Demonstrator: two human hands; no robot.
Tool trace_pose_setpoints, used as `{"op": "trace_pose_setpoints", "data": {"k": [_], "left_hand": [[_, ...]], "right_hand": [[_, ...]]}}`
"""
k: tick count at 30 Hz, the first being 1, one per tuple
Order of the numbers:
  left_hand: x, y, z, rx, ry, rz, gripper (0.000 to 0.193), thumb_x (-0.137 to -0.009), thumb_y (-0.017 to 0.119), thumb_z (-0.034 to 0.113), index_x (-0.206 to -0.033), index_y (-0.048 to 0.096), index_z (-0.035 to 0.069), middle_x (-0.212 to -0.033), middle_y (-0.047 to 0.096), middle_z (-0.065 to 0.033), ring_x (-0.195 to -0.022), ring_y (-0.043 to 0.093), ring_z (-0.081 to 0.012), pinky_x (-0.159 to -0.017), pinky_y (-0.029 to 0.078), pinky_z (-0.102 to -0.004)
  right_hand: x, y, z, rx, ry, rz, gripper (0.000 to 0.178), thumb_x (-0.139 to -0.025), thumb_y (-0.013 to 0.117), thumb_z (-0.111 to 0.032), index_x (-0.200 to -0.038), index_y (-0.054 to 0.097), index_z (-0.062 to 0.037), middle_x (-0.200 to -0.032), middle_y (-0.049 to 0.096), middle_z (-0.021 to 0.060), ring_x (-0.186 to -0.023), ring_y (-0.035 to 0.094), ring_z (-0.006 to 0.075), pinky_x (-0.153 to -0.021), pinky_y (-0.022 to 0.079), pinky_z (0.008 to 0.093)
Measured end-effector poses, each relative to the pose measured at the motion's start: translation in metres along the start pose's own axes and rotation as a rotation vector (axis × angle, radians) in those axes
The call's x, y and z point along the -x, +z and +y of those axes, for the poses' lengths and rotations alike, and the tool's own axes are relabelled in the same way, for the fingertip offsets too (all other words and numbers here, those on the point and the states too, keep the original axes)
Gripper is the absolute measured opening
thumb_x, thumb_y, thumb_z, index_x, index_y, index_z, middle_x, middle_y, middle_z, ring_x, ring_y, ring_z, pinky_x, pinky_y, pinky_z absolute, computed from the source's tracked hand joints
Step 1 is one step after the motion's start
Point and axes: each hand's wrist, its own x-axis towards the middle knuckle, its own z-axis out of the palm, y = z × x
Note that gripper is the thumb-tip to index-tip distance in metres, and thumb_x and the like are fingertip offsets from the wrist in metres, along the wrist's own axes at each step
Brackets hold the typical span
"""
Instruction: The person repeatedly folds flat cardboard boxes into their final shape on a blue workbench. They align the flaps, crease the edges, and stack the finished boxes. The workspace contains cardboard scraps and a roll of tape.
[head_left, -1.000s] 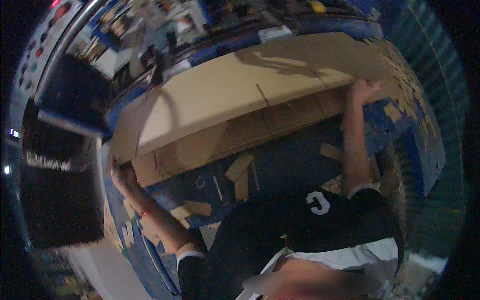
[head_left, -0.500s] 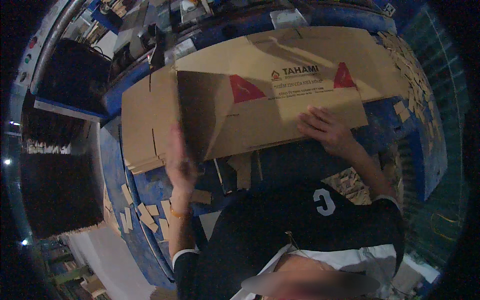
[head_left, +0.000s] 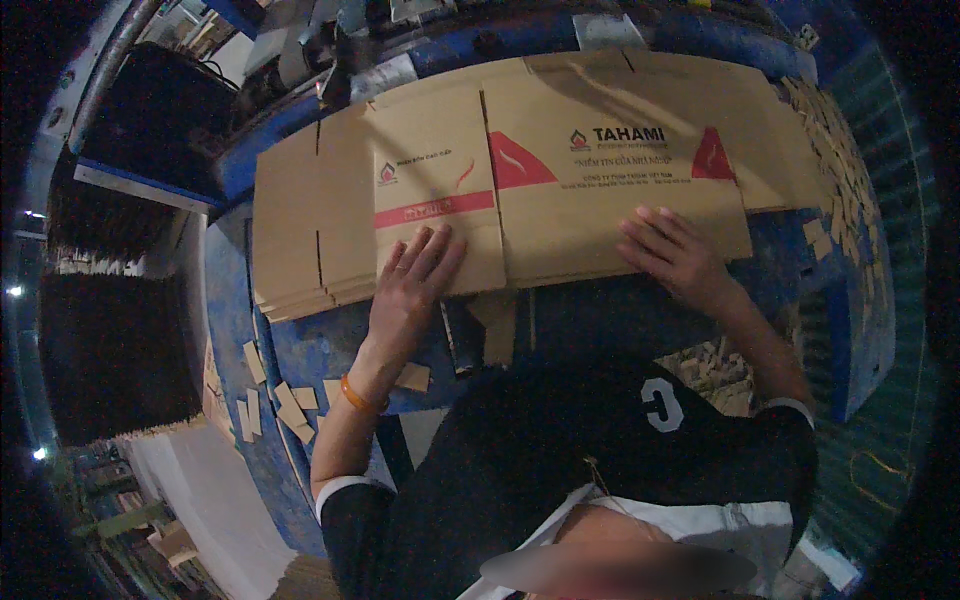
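A flattened cardboard box [head_left: 590, 235] with red and black print lies across a stack of plain cardboard sheets [head_left: 285, 225]. Its narrower left panel [head_left: 438, 175], marked with a red band, lies folded flat beside the wide panel. On the near part of that panel rests my left hand [head_left: 415, 280], fingers stretched out and slightly apart. My right hand [head_left: 675, 255] lies on the wide panel near its lower right edge, fingers extended. Neither hand grips anything; both press on the card from above.
Blue machine table [head_left: 330, 365] beneath the stack. Small cardboard offcuts [head_left: 290, 410] lie at the near left, and many more scraps [head_left: 840, 190] cover the right side. A dark machine bed with metal parts [head_left: 400, 70] stands behind. A dark blue panel [head_left: 150, 130] is at the far left.
The left panel of the box has gone from standing folded up to lying flat. My left hand has moved right onto it. The right hand stays on the wide panel.
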Motion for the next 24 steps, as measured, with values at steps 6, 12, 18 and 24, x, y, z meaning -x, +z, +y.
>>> {"op": "trace_pose_setpoints", "data": {"k": [6, 12, 18, 24], "left_hand": [[-0.024, -0.015, -0.039, 0.249, -0.032, 0.268, 0.051, -0.083, 0.046, 0.005, -0.133, 0.048, 0.011, -0.139, 0.043, -0.0117, -0.129, 0.04, -0.0312, -0.109, 0.027, -0.0471], [-0.095, 0.02, -0.12, 0.165, -0.13, 0.512, 0.06, -0.077, 0.058, -0.005, -0.134, 0.045, 0.01, -0.133, 0.049, -0.0149, -0.122, 0.047, -0.0315, -0.101, 0.039, -0.0393], [-0.19, 0.019, -0.152, -0.168, -0.363, 0.474, 0.068, -0.082, 0.058, 0.013, -0.143, 0.027, 0.014, -0.14, 0.036, -0.0204, -0.129, 0.035, -0.0382, -0.103, 0.035, -0.0435], [-0.153, -0.008, -0.1, 0.081, -0.423, 0.582, 0.076, -0.076, 0.071, 0.013, -0.136, 0.029, -0.003, -0.136, 0.036, -0.0269, -0.128, 0.033, -0.0413, -0.106, 0.027, -0.0474]], "right_hand": [[-0.037, -0.001, 0.041, 0.138, -0.087, 0.064, 0.038, -0.081, 0.058, -0.015, -0.118, 0.058, -0.0145, -0.132, 0.052, 0.0056, -0.121, 0.049, 0.027, -0.103, 0.036, 0.0434], [-0.128, 0.056, 0.146, -0.021, 0.026, 0.118, 0.037, -0.087, 0.056, -0.027, -0.123, 0.056, -0.0168, -0.135, 0.049, 0.0069, -0.118, 0.05, 0.0248, -0.1, 0.041, 0.0364], [-0.214, 0.092, 0.192, -0.11, 0.498, 0.023, 0.038, -0.087, 0.057, -0.029, -0.124, 0.056, -0.0182, -0.144, 0.037, 0.0097, -0.121, 0.048, 0.03, -0.099, 0.04, 0.0386], [-0.228, 0.098, 0.16, 0.779, 0.532, 0.293, 0.055, -0.082, 0.062, -0.033, -0.133, 0.046, -0.0174, -0.145, 0.032, 0.0173, -0.121, 0.047, 0.036, -0.099, 0.039, 0.04]]}}
